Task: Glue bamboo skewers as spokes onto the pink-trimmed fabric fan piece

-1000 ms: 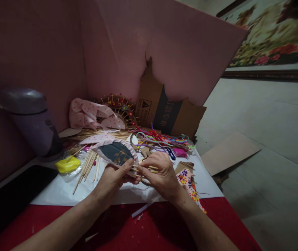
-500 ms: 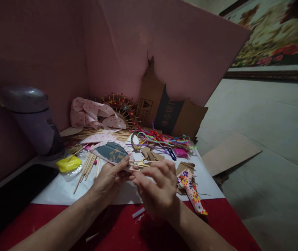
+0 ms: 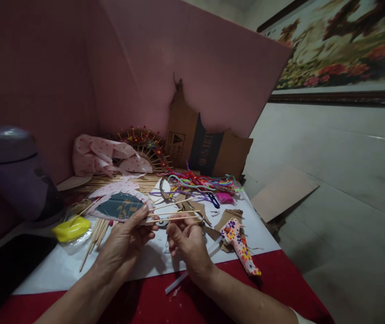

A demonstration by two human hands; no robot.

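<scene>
My left hand grips the end of a leaf-shaped dark cardboard piece edged in gathered pale pink fabric. Several thin wooden sticks project rightward from that end. Close to the sticks, my right hand has its fingers curled and its thumb bent inward; whether it pinches a stick or something small cannot be made out. Right of it, a flower-patterned glue gun lies on a scrap of cardboard. A translucent glue stick shows partly beneath my right wrist.
Behind lie coloured pipe cleaners, a pink packet and dotted fabric. A decorated stick fan and torn cardboard stand at the back. At left are a purple bottle, a yellow item and a black slab.
My right hand has drawn back and lower from the sticks, its fingers more curled. My left hand still holds the cardboard piece. The whole view has shifted, so most things appear farther left.
</scene>
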